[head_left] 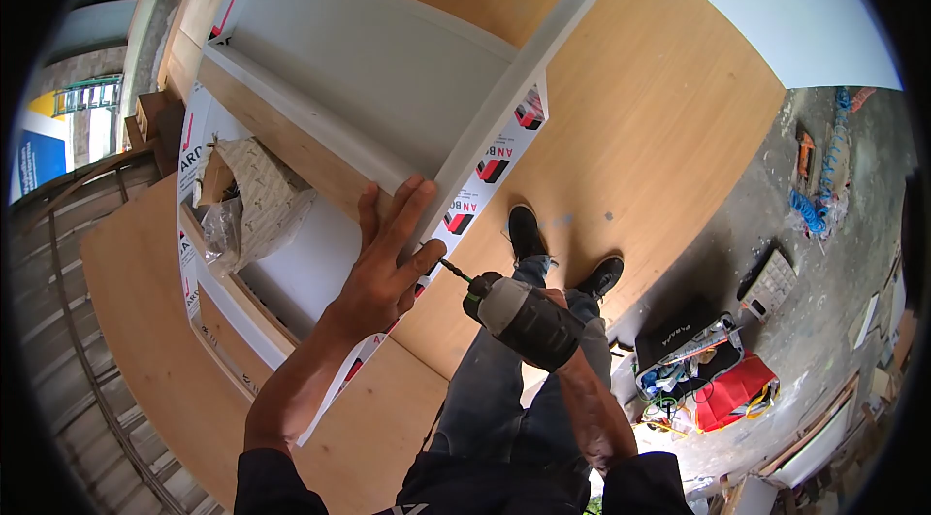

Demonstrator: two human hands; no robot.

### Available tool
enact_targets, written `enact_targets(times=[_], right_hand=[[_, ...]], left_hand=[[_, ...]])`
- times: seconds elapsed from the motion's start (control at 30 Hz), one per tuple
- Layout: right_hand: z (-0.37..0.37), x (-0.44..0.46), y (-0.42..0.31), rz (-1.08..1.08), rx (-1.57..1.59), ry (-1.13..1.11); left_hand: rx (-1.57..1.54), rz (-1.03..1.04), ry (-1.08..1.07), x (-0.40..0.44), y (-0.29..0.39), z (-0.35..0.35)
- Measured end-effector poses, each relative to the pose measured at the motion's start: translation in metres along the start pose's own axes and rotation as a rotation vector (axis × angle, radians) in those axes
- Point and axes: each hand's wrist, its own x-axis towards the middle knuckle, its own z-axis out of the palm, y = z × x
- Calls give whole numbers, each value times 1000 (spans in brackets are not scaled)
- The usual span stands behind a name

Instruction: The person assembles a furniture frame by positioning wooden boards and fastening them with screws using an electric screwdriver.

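Note:
My right hand (557, 299) is wrapped around the grip of a cordless drill (529, 321), which hides most of the fingers. The drill's long thin bit (453, 268) points up and left at the edge of a white-faced wooden frame (485, 117). My left hand (383, 263) lies over the frame's corner, where a crosspiece (291, 117) meets the long side board. Its fingers are stretched out and apart on the boards, with one fingertip close to the bit's tip. Whether the bit touches the board is hidden.
A torn paper package (257, 205) with clear plastic lies inside the frame. The frame rests on large plywood sheets (659, 108). On the concrete floor at right are an open tool case (679, 350), a red bag (732, 394), a power strip (771, 282) and a coiled blue hose (810, 209).

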Motion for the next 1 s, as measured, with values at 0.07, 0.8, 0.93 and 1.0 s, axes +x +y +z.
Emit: enact_targets(times=[0.07,0.8,0.93,1.0], right_hand=[[0,0,0,-26,-39,20],[-3,22,3,183,188,-66],[2,20,-4,292,323,-29],[4,24,-7,277,333,-13]], left_hand=[[12,5,-3,1,0,1],[-996,-1015,552,13,12,-8],[-984,-1034,486,11,8,-6],[-1029,-983,476,9,7,-4]])
